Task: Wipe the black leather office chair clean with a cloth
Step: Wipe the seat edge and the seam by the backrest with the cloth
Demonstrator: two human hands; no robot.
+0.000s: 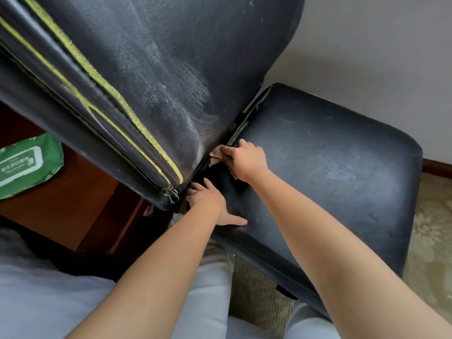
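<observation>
Pressed into the crease where the dusty backrest [159, 77] met the seat [330, 162] of the black leather office chair: a soiled cloth [216, 155], pinched in the right grip [244, 160]. Rested flat on the seat's near corner, fingers straight (grasping nothing): the left grip [210, 199]. Lay apart on the brown counter [73, 201]: a green wipes pack [27, 165].
</observation>
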